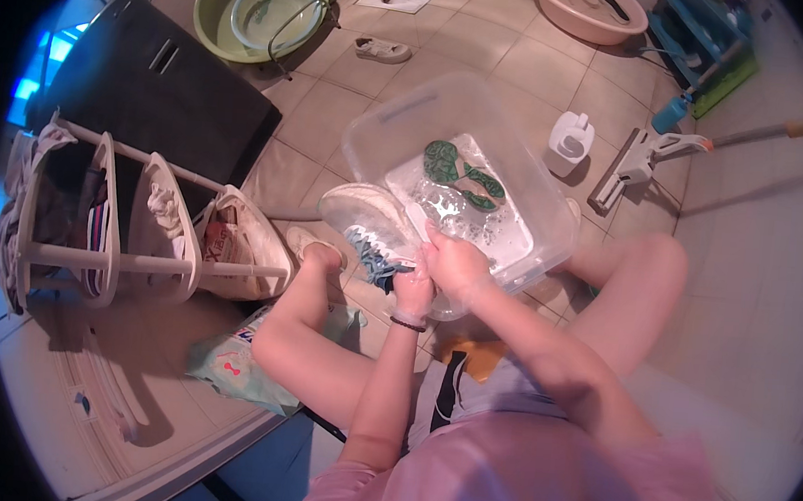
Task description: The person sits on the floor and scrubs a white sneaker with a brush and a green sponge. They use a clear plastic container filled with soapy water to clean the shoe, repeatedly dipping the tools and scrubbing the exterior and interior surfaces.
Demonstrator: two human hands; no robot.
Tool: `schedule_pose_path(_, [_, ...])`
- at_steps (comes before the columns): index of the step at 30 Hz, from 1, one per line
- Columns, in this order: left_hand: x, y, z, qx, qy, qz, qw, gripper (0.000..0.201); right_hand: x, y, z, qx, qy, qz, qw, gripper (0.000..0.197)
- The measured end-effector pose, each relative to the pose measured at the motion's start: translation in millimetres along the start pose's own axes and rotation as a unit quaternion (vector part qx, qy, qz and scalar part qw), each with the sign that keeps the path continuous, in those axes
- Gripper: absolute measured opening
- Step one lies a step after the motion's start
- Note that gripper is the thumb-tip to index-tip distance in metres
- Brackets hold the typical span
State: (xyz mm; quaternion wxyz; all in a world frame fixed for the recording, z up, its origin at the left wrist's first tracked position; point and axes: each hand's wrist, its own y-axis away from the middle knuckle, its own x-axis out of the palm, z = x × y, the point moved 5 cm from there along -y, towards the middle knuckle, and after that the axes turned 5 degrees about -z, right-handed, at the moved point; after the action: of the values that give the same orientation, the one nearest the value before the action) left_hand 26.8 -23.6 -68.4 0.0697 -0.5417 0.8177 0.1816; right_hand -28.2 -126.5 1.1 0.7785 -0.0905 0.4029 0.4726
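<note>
My left hand [412, 293], in a thin clear glove with a dark band at the wrist, is closed around a pale-soled shoe [360, 203] with a ragged blue-grey part along its near side. Over the near left rim of a clear plastic tub [380, 151], the shoe is tilted. My right hand [461, 266], also gloved, is closed beside the left one on a slim white piece [415, 218]; whether that is a brush or part of the shoe I cannot tell. Inside the tub, green patterned insoles [442, 162] lie in shallow sudsy water.
A white jug [570, 143] and a floor squeegee [635, 169] stand right of the tub. Beyond it lies a white shoe [382, 50]. Green [215, 9] and pink [590, 17] basins sit farther back. At left is a white rack [149, 265] with cloths, near a dark cabinet [156, 94].
</note>
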Motion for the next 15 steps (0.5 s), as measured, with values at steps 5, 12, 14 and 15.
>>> schedule_pose_path(5, [-25.8,-14.7,-1.1,-0.045,0.133,-0.099,0.985,0.036,1.4,54.3,-2.8,-0.056,0.055,0.039,0.996,0.040])
schedule_pose_path(12, [9.8,-5.5,6.5,0.181,-0.113,-0.046,0.976,0.050,-2.3,-15.5,6.0,-0.034,0.013,-0.027,0.999,0.043])
schedule_pose_path(14, [-5.4,-14.1,19.5,-0.090,0.053,-0.043,0.994,0.050,-0.3,10.6,13.9,-0.055,0.026,-0.006,0.998,0.043])
schedule_pose_path(15, [-9.9,-16.0,26.9,-0.171,0.139,-0.056,0.974,0.050,1.8,29.3,14.5,-0.066,0.036,0.003,0.997,0.043])
